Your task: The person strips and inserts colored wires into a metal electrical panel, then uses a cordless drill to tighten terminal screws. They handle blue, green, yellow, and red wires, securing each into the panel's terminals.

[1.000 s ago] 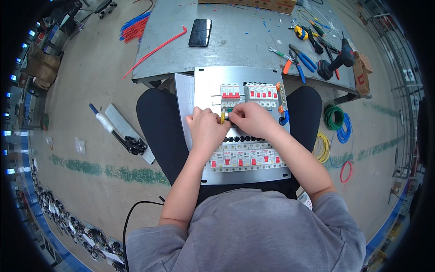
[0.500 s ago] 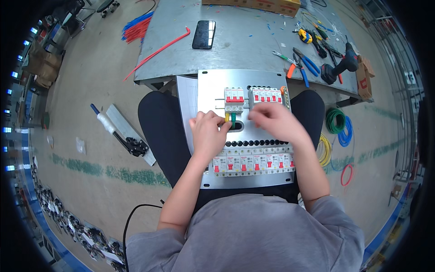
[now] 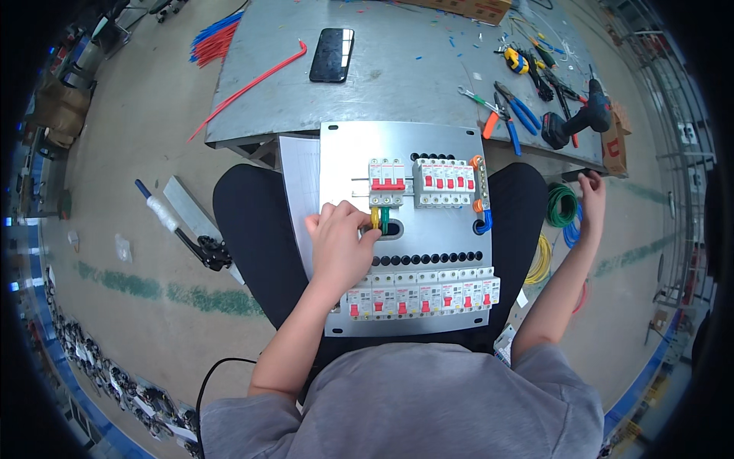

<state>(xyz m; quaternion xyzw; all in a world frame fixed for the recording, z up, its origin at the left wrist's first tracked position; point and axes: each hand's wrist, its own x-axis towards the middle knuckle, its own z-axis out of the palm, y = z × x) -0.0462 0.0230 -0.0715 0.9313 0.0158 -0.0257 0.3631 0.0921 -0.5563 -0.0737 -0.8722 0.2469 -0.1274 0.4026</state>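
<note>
A metal mounting plate (image 3: 428, 245) lies across my lap. On its upper half sit a three-pole breaker (image 3: 388, 182) with red levers and a row of narrower breakers (image 3: 445, 183). A yellow wire (image 3: 375, 217) and a green wire (image 3: 384, 219) run from the three-pole breaker's lower end toward an oval cutout (image 3: 394, 229). My left hand (image 3: 342, 249) is closed at these wires, thumb and fingertips against the yellow one. Out to the right, my right hand (image 3: 592, 203) is raised beside the table edge, fingers bent and apart, with nothing visible in it.
Another breaker row (image 3: 424, 296) spans the plate's lower part. The table (image 3: 397, 92) ahead carries a phone (image 3: 332, 55), pliers (image 3: 520, 111) and a cordless drill (image 3: 581, 118). Green (image 3: 563, 205) and yellow (image 3: 538, 258) wire coils lie on the floor. A bolt cutter (image 3: 183, 226) lies left.
My right hand has left the breakers and swung out right toward the table edge. My left hand stays at the wires. The view has shifted slightly.
</note>
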